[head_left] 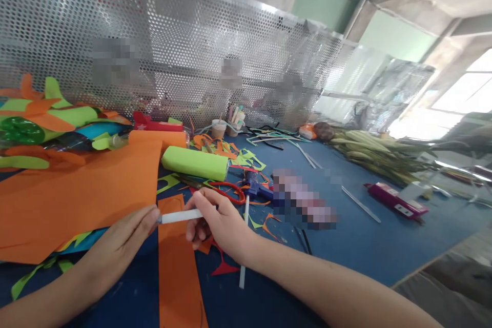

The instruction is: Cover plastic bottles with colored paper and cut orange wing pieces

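Note:
My right hand (217, 220) is closed around a white pen (179, 217), held nearly level above an orange foam strip (177, 266). The fingers of my left hand (132, 233) are pressed together at the pen's left end, covering its very tip. Left of the strip, a large orange sheet (96, 184) lies beneath and beyond my left hand. Scissors with red handles (234, 195) rest just past my right hand. Beside them is a blue glue gun (255, 189) with a white glue stick (245, 246) pointing toward me.
A lime-green roll (195, 163) and an orange roll (157, 138) lie behind the sheet. Foam-wrapped bottles (46, 113) crowd the left. Cups (218, 129) stand by the perforated metal screen (184, 51). Foam scraps (249, 158), a purple tool (395, 201) and dried leaves (372, 154) lie rightward.

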